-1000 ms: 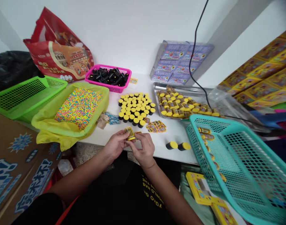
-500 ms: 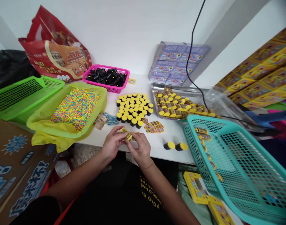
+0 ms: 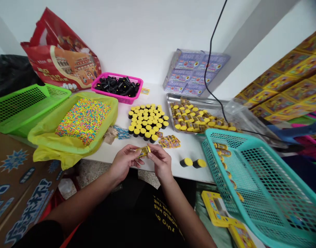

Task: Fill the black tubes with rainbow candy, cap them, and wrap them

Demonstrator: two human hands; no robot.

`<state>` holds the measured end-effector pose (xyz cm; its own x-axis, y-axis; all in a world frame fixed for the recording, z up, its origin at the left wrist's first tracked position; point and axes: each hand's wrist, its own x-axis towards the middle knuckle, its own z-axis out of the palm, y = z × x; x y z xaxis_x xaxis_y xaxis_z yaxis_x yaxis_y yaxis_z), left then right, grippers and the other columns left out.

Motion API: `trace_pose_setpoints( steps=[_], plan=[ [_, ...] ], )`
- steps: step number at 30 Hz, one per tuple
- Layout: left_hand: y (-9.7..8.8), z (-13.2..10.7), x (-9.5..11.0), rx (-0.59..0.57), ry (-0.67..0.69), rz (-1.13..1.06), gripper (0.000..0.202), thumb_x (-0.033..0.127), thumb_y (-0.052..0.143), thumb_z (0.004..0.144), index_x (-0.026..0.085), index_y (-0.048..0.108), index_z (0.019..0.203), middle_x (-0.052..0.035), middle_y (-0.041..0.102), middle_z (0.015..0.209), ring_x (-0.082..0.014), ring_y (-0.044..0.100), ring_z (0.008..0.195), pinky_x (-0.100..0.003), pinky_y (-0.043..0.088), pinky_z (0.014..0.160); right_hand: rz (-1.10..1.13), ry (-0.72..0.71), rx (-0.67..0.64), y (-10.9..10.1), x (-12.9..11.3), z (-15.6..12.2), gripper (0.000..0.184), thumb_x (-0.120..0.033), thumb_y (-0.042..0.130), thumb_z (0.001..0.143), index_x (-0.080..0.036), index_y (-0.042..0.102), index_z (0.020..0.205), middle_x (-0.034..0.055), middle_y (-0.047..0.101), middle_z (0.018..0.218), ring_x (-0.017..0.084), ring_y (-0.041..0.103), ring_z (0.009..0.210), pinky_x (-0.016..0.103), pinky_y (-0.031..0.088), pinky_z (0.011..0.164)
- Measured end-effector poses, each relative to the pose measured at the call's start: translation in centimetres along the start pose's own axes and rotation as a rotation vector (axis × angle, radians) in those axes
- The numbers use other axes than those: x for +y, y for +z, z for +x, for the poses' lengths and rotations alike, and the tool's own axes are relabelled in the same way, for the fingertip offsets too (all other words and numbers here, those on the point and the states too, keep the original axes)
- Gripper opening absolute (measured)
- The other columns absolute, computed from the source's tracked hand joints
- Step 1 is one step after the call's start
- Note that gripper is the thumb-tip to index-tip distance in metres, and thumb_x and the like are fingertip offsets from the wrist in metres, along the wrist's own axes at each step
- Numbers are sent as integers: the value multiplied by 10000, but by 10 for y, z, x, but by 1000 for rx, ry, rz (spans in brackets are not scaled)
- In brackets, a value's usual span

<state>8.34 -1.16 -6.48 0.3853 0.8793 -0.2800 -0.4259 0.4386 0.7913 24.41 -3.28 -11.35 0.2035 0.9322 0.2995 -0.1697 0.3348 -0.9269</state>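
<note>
Between my fingertips is a small tube in a yellow printed wrapper [image 3: 144, 151], held by my left hand [image 3: 125, 160] and my right hand [image 3: 159, 160] together. Just beyond my hands, a block of black tubes with yellow caps [image 3: 147, 121] stands upright on the white table [image 3: 189, 148]. Loose yellow printed labels [image 3: 169, 142] lie beside that block. Two more capped tubes [image 3: 193, 163] stand to the right of my right hand. The fingers hide most of the held wrapper.
A steel tray of wrapped tubes [image 3: 199, 119] sits back right, with a teal basket [image 3: 247, 182] at the right. A pink basket of black tubes [image 3: 116, 89] and a yellow bag of coloured beads [image 3: 82, 121] are back left. A green basket [image 3: 26, 108] and a cardboard box [image 3: 17, 186] are far left.
My hands have drawn slightly apart, and the wrapped tube now sits between my fingertips with more of it showing. The view has shifted a little.
</note>
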Motion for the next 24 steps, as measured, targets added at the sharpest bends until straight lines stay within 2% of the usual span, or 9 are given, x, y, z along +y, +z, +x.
trace_pose_setpoints(
  steps=[6,9,14,18,21,24],
  plan=[
    [-1,1,-2,6,-95,-61,449,345,888,589,139,593,857,-82,737,711,-161,674,541,-226,509,499,36,23,36,3,0,-1,262,-267,746,801,-287,743,1062,22,656,938,178,620,818,324,514,717],
    [0,1,-4,28,-127,-60,425,407,867,622,137,577,777,-93,733,717,-160,673,542,-222,505,477,11,-9,90,6,-2,-1,246,-266,746,802,-287,742,1047,20,663,933,171,613,807,316,507,710],
    [2,2,-7,108,-19,15,454,436,887,568,143,579,729,-31,691,693,-163,671,548,-215,484,410,-144,-85,87,6,-6,-1,247,-269,735,820,-280,728,1067,27,641,955,170,592,830,315,501,721],
    [2,5,-10,131,29,68,446,455,873,574,137,589,704,-24,670,656,-168,668,533,-227,485,418,-240,-97,69,5,-7,-1,264,-288,725,830,-267,717,1093,33,631,952,167,587,817,314,502,710],
    [3,6,-11,139,76,75,436,432,879,553,142,567,651,-21,659,625,-165,660,534,-228,480,443,-210,-75,72,5,-6,-1,274,-290,749,807,-268,722,1079,23,639,920,165,598,802,317,509,710],
    [4,4,-11,124,121,123,384,428,849,596,139,602,652,-27,656,637,-160,653,571,-228,477,472,-145,-35,113,5,-2,-1,273,-295,763,789,-259,732,1058,28,666,933,168,608,783,322,517,686]
  ],
)
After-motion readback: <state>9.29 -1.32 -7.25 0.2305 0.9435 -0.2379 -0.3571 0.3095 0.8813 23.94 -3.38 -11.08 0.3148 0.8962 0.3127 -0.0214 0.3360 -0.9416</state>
